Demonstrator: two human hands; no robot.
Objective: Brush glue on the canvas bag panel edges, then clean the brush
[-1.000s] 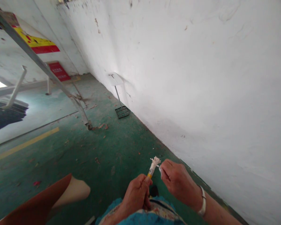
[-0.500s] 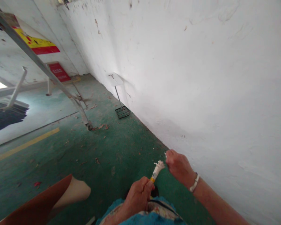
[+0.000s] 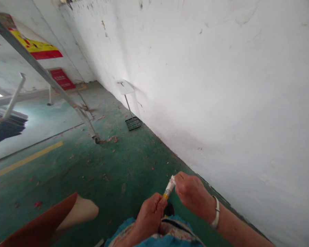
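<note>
My left hand (image 3: pixel 150 216) is closed around the lower end of a small stick-like thing (image 3: pixel 168 189) with an orange band and a white frayed tip, holding it upright over my lap. My right hand (image 3: pixel 192 194), with a pale bangle (image 3: pixel 216 212) on the wrist, pinches the white tip between fingertips. Both hands are low in the view, above a blue patterned cloth (image 3: pixel 159 238) on my lap. The green floor (image 3: pixel 113 164) lies beneath.
A white plastered wall (image 3: pixel 221 85) runs along the right. A dustpan-like tool on a rod (image 3: pixel 130 109) leans against it. A slanted metal frame on wheels (image 3: pixel 67 96) stands at left, with red-and-yellow signs (image 3: pixel 38 48) behind. A brown board (image 3: pixel 41 226) lies at lower left.
My right hand pulled away from the white tip to the right, then came back and now pinches it again. The left hand stayed nearly still.
</note>
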